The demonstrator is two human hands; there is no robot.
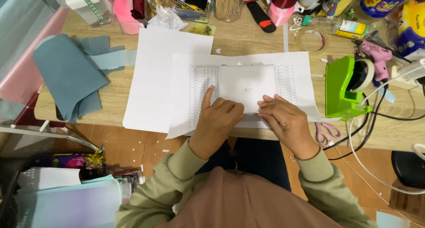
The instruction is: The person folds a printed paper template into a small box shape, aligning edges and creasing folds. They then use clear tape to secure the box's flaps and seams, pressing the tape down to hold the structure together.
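A small square of translucent white paper (247, 86) lies on a printed sheet with a table of rows (199, 95) on the wooden desk (248, 42). My left hand (219, 117) rests on the sheet, fingers curled and forefinger pointing up along the square's left edge. My right hand (283, 117) presses the square's lower right edge with its fingertips. Both hands lie close together at the desk's near edge. Another blank white sheet (164, 64) lies underneath, to the left.
A green tape dispenser (345, 84) stands at the right, with pink scissors (326, 132), a pink glue gun (375, 55) and cables near it. Folded blue-grey paper (71, 75) lies at the left. Jars, ribbon spools, a tape roll (312, 39) and a cutter (261, 16) line the back.
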